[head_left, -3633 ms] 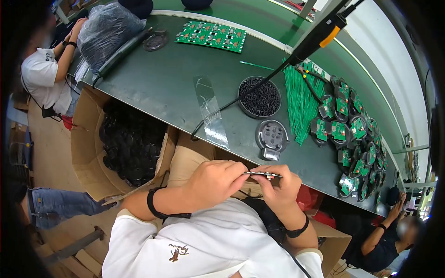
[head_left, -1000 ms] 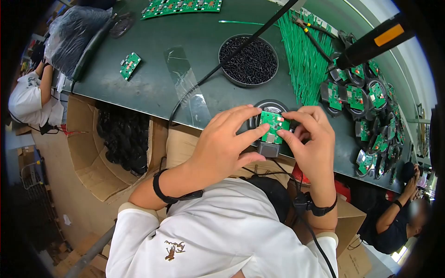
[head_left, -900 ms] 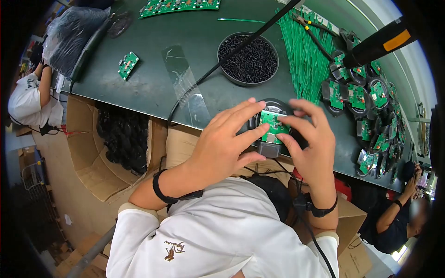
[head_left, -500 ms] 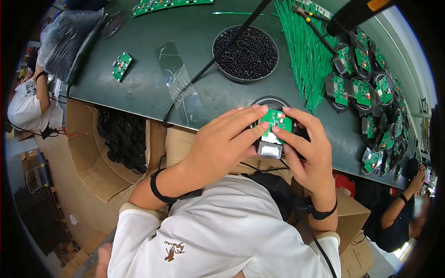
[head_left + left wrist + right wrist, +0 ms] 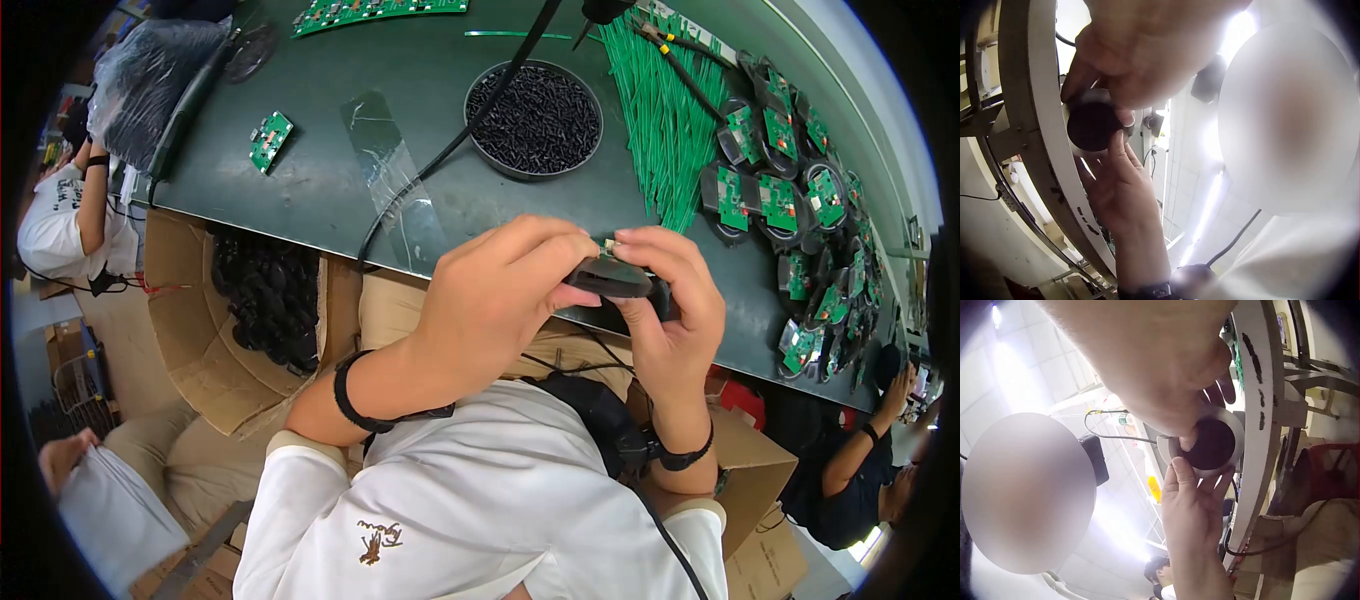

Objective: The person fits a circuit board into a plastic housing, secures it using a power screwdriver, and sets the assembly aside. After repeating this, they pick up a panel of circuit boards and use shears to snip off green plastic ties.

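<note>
Between both hands is a round black plastic housing [image 5: 610,280], tilted so that its dark underside faces the body. My left hand [image 5: 500,280] grips its left side, thumb beneath and fingers over the top. On the other side my right hand [image 5: 680,290] holds it with the thumb low and fingertips at the upper edge. A small light part of the green circuit board [image 5: 608,246] shows between the fingertips; the rest is hidden behind the housing. Both wrist views show the housing's flat dark base [image 5: 1092,127] with thumbs pressed on its rim.
A bowl of black screws [image 5: 533,120] stands ahead, beside green strips [image 5: 660,130] and pliers [image 5: 670,50]. Housings with boards [image 5: 780,200] are heaped right. A loose board [image 5: 270,140] lies left. A hanging screwdriver [image 5: 600,15] is overhead. A carton [image 5: 190,330] holds black parts.
The hands first held a board edge-on; a loose board now lies left on the table. The housing came up off the table, board on top, and has just tilted its underside toward the body.
</note>
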Available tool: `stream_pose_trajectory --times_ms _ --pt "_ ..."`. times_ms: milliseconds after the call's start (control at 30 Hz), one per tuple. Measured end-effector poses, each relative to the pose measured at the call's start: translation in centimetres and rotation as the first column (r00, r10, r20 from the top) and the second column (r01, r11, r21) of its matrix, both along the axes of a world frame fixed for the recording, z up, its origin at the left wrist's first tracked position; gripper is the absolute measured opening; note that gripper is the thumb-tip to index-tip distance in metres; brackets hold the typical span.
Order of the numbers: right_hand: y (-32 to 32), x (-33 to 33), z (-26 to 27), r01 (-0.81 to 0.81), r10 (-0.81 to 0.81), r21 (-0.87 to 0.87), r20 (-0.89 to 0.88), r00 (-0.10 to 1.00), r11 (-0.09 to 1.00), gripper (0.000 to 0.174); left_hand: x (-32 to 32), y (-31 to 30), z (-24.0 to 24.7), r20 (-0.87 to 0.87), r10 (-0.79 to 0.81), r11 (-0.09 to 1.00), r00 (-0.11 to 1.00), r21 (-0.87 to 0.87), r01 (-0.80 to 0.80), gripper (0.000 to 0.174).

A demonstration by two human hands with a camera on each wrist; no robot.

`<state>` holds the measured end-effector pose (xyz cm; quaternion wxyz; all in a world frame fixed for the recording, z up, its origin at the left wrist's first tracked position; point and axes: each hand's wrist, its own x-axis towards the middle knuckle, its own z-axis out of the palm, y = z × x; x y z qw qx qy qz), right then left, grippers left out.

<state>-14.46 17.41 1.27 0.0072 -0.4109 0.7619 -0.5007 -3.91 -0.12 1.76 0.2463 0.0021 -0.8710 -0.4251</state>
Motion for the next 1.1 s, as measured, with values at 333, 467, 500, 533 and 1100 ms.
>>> stream_pose_trajectory --times_ms 333,467,500,533,1100 --pt "-0.32 0.18 -0.18 -0.009 0.013 -0.079 0.043 0.999 0.997 0.030 -0.03 0.56 -0.30 -0.020 0.056 0.998 0.998 -0.025 -0.057 0.036" --pt "-0.40 0.11 0.19 -0.014 0.018 -0.075 0.051 0.999 0.997 0.030 -0.08 0.66 -0.13 -0.027 0.069 0.996 0.997 -0.048 -0.070 0.038" --pt "-0.43 0.09 0.32 -0.023 0.026 -0.069 0.042 0.999 0.997 0.030 -0.09 0.66 -0.08 -0.024 0.071 0.996 0.997 -0.061 -0.073 0.038" --pt "-0.44 0.08 0.40 -0.031 0.033 -0.063 0.034 0.999 0.998 0.029 -0.08 0.65 -0.10 -0.025 0.071 0.996 0.997 -0.061 -0.072 0.038" --pt "-0.20 0.27 0.47 -0.043 0.077 -0.133 0.263 0.962 0.990 0.031 -0.33 0.80 -0.18 -0.060 0.089 0.995 0.994 -0.029 -0.090 0.037"
